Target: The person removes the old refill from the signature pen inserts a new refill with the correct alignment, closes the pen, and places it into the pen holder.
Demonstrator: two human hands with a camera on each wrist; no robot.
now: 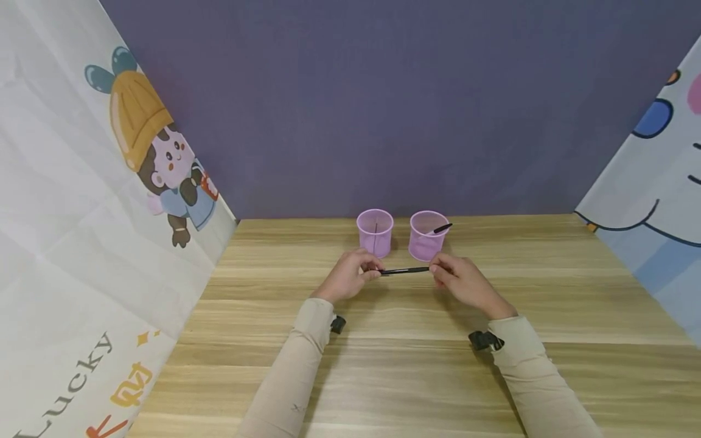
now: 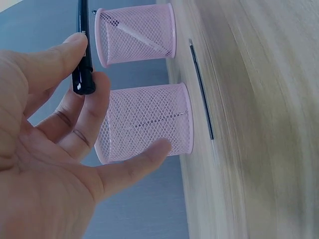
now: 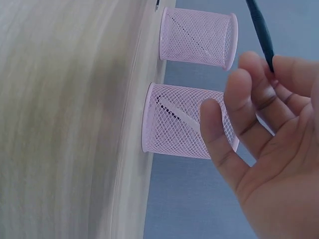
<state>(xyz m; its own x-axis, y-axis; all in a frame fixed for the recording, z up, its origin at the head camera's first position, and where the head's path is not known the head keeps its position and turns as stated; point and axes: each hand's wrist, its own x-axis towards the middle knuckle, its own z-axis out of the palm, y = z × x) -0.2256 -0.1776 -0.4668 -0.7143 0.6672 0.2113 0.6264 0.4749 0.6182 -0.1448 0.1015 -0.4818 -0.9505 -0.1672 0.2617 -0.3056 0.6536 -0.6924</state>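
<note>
A black pen (image 1: pixel 405 271) is held level above the table, one end in each hand. My left hand (image 1: pixel 348 277) pinches its left end between thumb and finger. At the other end, the thumb and fingertips of my right hand (image 1: pixel 462 281) pinch the pen's tapered part. A thin pen refill (image 2: pixel 202 89) lies on the wood beside the cups in the left wrist view. Just behind the hands stand two pink mesh cups. The left cup (image 1: pixel 368 242) contains a thin dark refill (image 1: pixel 375 234); in the right cup (image 1: pixel 420 244) leans a white pen with a black end (image 1: pixel 442 229).
The wood-grain table (image 1: pixel 405 377) ends at a dark blue-grey backdrop (image 1: pixel 405 109) behind the cups. Printed cloths hang at the left (image 1: pixel 71 213) and right (image 1: pixel 630 182).
</note>
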